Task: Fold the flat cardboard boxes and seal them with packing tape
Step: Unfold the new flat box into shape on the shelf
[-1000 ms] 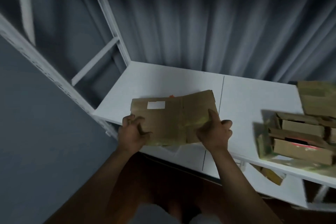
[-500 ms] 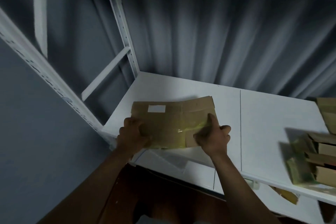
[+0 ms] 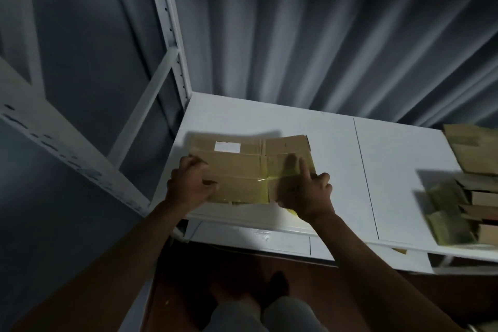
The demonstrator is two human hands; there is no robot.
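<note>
- The flat cardboard box (image 3: 250, 170) lies on the white shelf (image 3: 336, 148), near its front left corner, with both hands at its near edge.
- The left hand (image 3: 190, 183) curls its fingers round the box's left end and grips it; the right hand (image 3: 304, 191) holds the right end, its forefinger stretched along the top face and its thumb out to the side.
- It should handle light and fairly stiff, bending only along its creases — so the ends, where the hands already are, look like the best places to take hold for opening it up.
- The yellowish tape (image 3: 248, 191) on its near part looks glossy and may be slick under the fingers.
- It is brown and creased into panels, with a white label (image 3: 227, 146) near the far edge.
- More cardboard boxes (image 3: 474, 197) are piled at the shelf's right end, well apart.
</note>
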